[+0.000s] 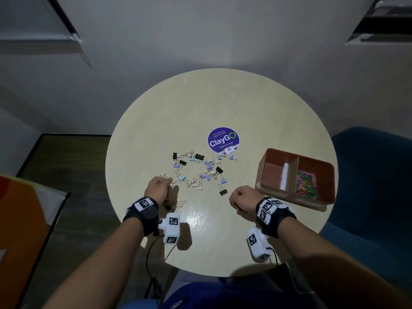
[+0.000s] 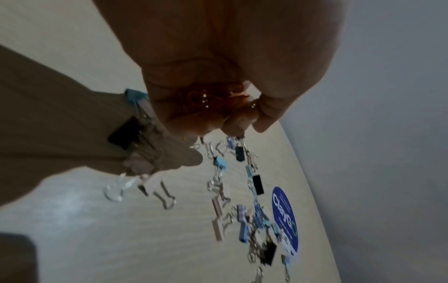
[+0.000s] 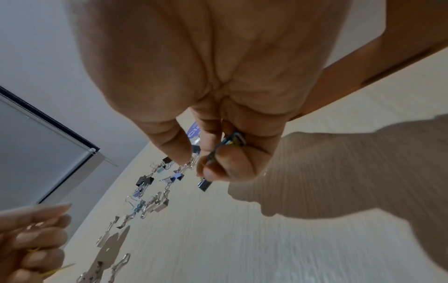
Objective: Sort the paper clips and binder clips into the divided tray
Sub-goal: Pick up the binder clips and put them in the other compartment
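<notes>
Several binder clips (image 1: 198, 170), black, blue, lilac and pink, lie scattered mid-table. The brown divided tray (image 1: 276, 152) stands at the right; its right compartment holds coloured paper clips (image 1: 306, 184) and its left one shows a bare floor. My left hand (image 1: 159, 186) is a fist at the pile's near-left edge. In the left wrist view its curled fingers (image 2: 189, 122) grip a bunch of thin wire clips (image 2: 201, 99). My right hand (image 1: 240, 197) is curled just left of the tray. Its fingers (image 3: 225, 168) pinch a few coloured paper clips (image 3: 230, 142).
A round purple sticker (image 1: 223, 139) lies behind the pile. A black binder clip (image 1: 223, 192) sits close to my right hand. A blue chair (image 1: 379, 186) stands right of the round table (image 1: 156, 112), and an orange object (image 1: 17, 219) lies on the left.
</notes>
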